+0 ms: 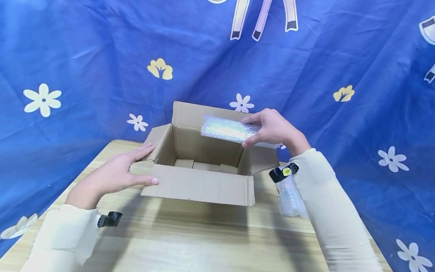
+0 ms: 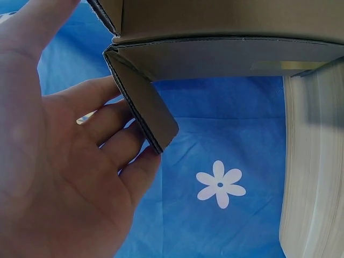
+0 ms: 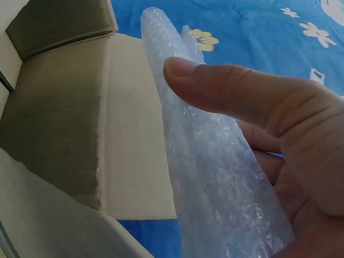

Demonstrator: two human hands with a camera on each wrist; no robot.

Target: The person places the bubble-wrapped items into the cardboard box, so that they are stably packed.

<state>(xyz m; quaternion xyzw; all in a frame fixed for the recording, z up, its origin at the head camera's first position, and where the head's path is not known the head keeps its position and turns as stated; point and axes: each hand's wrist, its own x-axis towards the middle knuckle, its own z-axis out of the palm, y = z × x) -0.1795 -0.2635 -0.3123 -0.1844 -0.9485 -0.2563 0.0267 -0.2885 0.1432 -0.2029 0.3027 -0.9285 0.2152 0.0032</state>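
Observation:
An open cardboard box (image 1: 200, 185) stands on the table with its flaps folded outward. My left hand (image 1: 115, 173) is at its left side, fingers fairly straight against the left flap (image 1: 157, 138) and thumb on the front flap. In the left wrist view, the fingertips (image 2: 141, 166) lie along the flap's outer face. Over the back right of the box, my right hand (image 1: 275, 128) pinches a folded piece of bubble wrap (image 1: 229, 129) between thumb and fingers. The right wrist view shows the thumb (image 3: 215, 88) pressed across this bubble wrap (image 3: 209, 161). Inside, the box's bottom shows bare cardboard.
More bubble wrap (image 1: 290, 196) lies on the table right of the box, partly behind the right forearm. The wooden table (image 1: 190, 241) extends in front of the box. A blue curtain (image 1: 102, 68) with flowers hangs close behind.

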